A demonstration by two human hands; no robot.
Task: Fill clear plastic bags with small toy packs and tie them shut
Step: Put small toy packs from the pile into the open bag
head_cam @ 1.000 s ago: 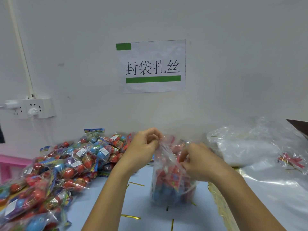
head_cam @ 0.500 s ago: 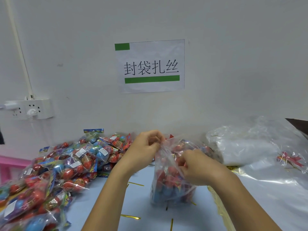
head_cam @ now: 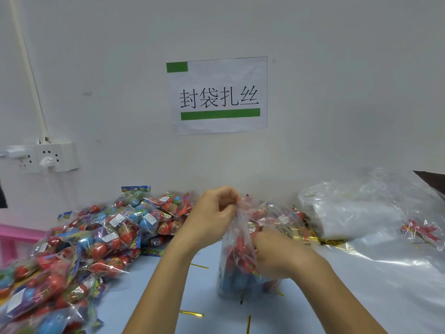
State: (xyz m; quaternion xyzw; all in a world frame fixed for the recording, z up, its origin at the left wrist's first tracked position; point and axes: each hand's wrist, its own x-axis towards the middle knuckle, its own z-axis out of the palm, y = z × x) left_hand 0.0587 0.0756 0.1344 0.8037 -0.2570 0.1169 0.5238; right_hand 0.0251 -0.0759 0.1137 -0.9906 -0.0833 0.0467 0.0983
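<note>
Just below the centre of the frame the clear bag (head_cam: 240, 268) stands upright on the blue table (head_cam: 212, 297), its long axis vertical. Left hand (head_cam: 214, 213) pinches the bag's mouth from above-left; right hand (head_cam: 274, 254), lower and nearer, curls round its side. Gold twist ties (head_cam: 191, 313) lie toward the bottom.

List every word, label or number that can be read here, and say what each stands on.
"封袋扎丝": white paper sign with green bars, stuck on the wall.
White stickers and printed headers on the toy packs: too small and blurred to read.
Nothing readable on the wall socket or the clear bag.
</note>
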